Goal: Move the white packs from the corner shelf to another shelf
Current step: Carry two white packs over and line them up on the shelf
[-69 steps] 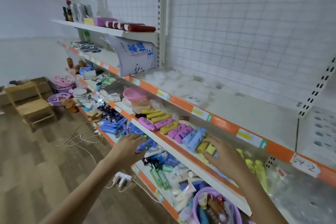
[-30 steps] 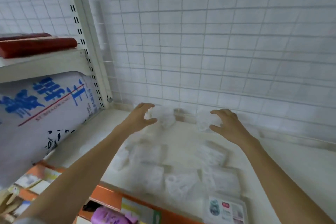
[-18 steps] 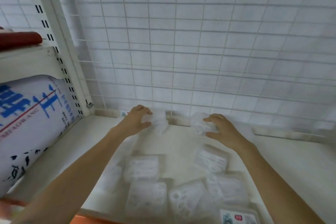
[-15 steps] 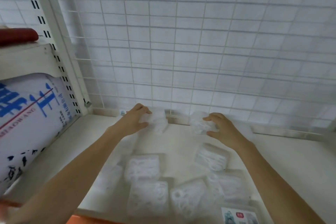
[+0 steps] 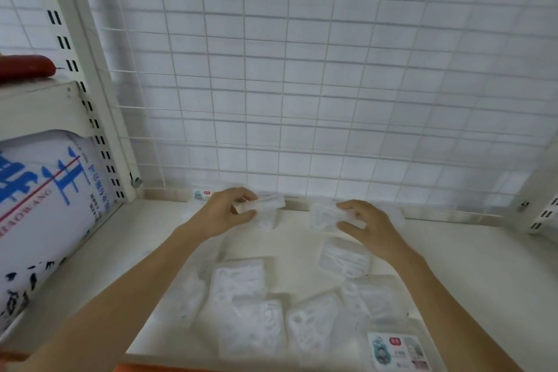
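Several clear packs of white items lie flat on the cream shelf [image 5: 471, 257]. At the back edge, my left hand [image 5: 225, 211] is closed on one white pack [image 5: 265, 205] and holds it tilted just off the shelf. My right hand [image 5: 367, 226] grips another white pack [image 5: 324, 216] that rests near the wire grid. More packs [image 5: 238, 281] lie between my forearms, toward the front. One pack with a printed label [image 5: 398, 350] lies at the front right.
A white wire grid wall [image 5: 332, 84] backs the shelf. A slotted upright post [image 5: 90, 93] stands at the left. Beyond it lies a large white sack with blue print [image 5: 45, 205], under a higher shelf carrying a red roll [image 5: 24, 68].
The view came up from the lower shelves to this shelf. Both hands reached the back row and closed on a pack each; the left pack is now lifted and tilted.
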`<state>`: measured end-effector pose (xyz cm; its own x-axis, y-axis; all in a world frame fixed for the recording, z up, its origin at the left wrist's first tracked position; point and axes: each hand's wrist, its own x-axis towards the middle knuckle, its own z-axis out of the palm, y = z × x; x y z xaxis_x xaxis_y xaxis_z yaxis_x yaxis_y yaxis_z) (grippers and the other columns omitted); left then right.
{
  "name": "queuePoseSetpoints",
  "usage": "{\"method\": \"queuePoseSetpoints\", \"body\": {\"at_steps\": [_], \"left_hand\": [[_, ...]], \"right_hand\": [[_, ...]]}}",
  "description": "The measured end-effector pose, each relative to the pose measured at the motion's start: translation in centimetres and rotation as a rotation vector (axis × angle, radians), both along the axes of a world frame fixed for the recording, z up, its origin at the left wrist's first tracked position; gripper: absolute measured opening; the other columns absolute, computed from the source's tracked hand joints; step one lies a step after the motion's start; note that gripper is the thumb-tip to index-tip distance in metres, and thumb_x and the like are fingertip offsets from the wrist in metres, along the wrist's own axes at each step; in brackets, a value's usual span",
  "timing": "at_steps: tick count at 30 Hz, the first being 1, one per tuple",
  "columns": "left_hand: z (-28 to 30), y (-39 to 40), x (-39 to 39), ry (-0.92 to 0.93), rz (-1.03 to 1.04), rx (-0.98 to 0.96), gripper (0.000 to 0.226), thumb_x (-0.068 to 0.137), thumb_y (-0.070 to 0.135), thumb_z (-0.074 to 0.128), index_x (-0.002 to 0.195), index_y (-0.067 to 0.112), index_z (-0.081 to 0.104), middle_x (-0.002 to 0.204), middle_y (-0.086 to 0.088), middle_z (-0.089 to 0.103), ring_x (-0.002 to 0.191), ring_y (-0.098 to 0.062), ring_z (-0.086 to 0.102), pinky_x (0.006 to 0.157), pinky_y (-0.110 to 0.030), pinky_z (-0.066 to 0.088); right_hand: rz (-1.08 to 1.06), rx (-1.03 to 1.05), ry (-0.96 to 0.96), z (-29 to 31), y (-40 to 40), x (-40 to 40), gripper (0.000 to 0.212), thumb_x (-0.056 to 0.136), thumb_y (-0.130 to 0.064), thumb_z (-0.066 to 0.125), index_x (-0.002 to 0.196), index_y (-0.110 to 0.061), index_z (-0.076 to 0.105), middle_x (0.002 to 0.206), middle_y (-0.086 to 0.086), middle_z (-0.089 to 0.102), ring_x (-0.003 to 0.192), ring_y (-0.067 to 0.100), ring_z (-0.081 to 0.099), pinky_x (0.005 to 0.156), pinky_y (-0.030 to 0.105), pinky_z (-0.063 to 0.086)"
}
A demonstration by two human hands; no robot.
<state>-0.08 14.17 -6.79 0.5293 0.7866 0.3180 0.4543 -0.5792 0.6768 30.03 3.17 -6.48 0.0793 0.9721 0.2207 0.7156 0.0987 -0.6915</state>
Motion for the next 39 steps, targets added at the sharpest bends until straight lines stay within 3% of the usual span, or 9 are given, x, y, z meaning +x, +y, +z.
{"method": "queuePoseSetpoints", "body": {"at_steps": [3, 8, 14, 19, 22, 25, 32, 37, 39], "left_hand": [[0.6, -1.0, 0.3, -0.081, 0.001, -0.132, 0.004, 0.09, 0.023, 0.057, 0.091, 0.024, 0.061, 0.084, 0.017, 0.063, 0.079, -0.004, 0.061, 0.07, -0.021, 0.051], [1.1, -2.2, 1.3, -0.13, -0.035, -0.356, 0.025, 0.096, 0.019, 0.046, 0.096, 0.002, 0.064, 0.084, -0.006, 0.067, 0.07, -0.016, 0.064, 0.06, -0.024, 0.055], [0.7, -3.2, 2.2, -0.036, -0.142, -0.513, 0.028, 0.1, 0.022, 0.035, 0.102, 0.004, 0.057, 0.082, -0.008, 0.064, 0.066, -0.02, 0.059, 0.054, -0.025, 0.053], [0.1, -3.5, 2.2, 0.054, -0.141, -0.586, 0.02, 0.094, 0.036, 0.049, 0.107, 0.022, 0.055, 0.097, -0.003, 0.062, 0.076, -0.016, 0.059, 0.067, -0.025, 0.053], [-0.2, -3.7, 1.8, 0.204, -0.192, -0.469, 0.05, 0.08, 0.022, 0.071, 0.121, 0.026, 0.043, 0.115, 0.0, 0.051, 0.086, -0.01, 0.056, 0.07, -0.016, 0.048], [-0.4, -3.9, 2.0, 0.191, -0.201, -0.409, 0.065, 0.077, 0.012, 0.071, 0.131, 0.022, 0.035, 0.12, -0.001, 0.045, 0.088, -0.006, 0.053, 0.066, -0.012, 0.046], [-0.3, -3.4, 2.8, 0.278, -0.167, -0.422, 0.064, 0.073, 0.012, 0.072, 0.126, 0.023, 0.038, 0.118, -0.002, 0.041, 0.1, -0.016, 0.053, 0.079, -0.024, 0.049], [-0.4, -4.2, 4.2, 0.392, -0.129, -0.26, 0.067, 0.075, 0.012, 0.069, 0.13, 0.014, 0.031, 0.113, -0.003, 0.028, 0.099, -0.018, 0.043, 0.058, -0.015, 0.048], [-0.3, -4.3, 4.2, 0.429, -0.132, -0.149, 0.066, 0.074, 0.016, 0.07, 0.129, 0.013, 0.034, 0.114, -0.001, 0.031, 0.098, -0.015, 0.043, 0.063, -0.016, 0.049]], "right_hand": [[-0.009, -0.018, 0.193, 0.9, -1.2, -0.1, 0.021, 0.085, -0.029, 0.065, 0.104, -0.036, 0.06, 0.11, -0.013, 0.062, 0.1, 0.005, 0.059, 0.089, 0.022, 0.045], [-0.053, -0.034, 0.383, 2.0, -2.7, -0.5, 0.009, 0.09, -0.026, 0.055, 0.093, -0.03, 0.063, 0.095, -0.001, 0.068, 0.085, 0.016, 0.064, 0.068, 0.026, 0.051], [-0.183, -0.023, 0.321, 1.9, -4.8, -0.5, 0.014, 0.096, -0.023, 0.045, 0.093, -0.023, 0.059, 0.08, 0.015, 0.067, 0.051, 0.016, 0.064, 0.042, 0.024, 0.038], [-0.211, -0.115, 0.361, 1.2, -5.7, -0.2, 0.02, 0.091, -0.033, 0.053, 0.108, -0.022, 0.055, 0.087, 0.003, 0.064, 0.055, 0.011, 0.061, 0.05, 0.023, 0.037], [-0.174, -0.219, 0.334, 1.0, -6.4, -0.4, 0.05, 0.079, -0.028, 0.072, 0.118, -0.031, 0.041, 0.105, -0.007, 0.057, 0.073, 0.012, 0.063, 0.059, 0.019, 0.043], [-0.19, -0.221, 0.263, 0.7, -6.6, -1.1, 0.07, 0.074, -0.011, 0.075, 0.126, -0.031, 0.031, 0.111, -0.004, 0.052, 0.085, 0.011, 0.062, 0.059, 0.016, 0.048], [-0.302, -0.088, -0.003, 0.9, -6.5, -2.6, 0.064, 0.069, -0.012, 0.077, 0.123, -0.015, 0.043, 0.113, 0.0, 0.037, 0.103, 0.015, 0.047, 0.07, 0.014, 0.045], [-0.318, -0.031, -0.101, 1.2, -7.4, -3.3, 0.067, 0.069, -0.017, 0.077, 0.127, -0.014, 0.043, 0.117, -0.001, 0.038, 0.106, 0.016, 0.048, 0.087, 0.028, 0.05], [-0.317, -0.018, -0.124, 1.4, -8.6, -2.9, 0.07, 0.07, -0.018, 0.077, 0.13, -0.017, 0.042, 0.121, -0.002, 0.038, 0.108, 0.014, 0.047, 0.088, 0.026, 0.048]]}}
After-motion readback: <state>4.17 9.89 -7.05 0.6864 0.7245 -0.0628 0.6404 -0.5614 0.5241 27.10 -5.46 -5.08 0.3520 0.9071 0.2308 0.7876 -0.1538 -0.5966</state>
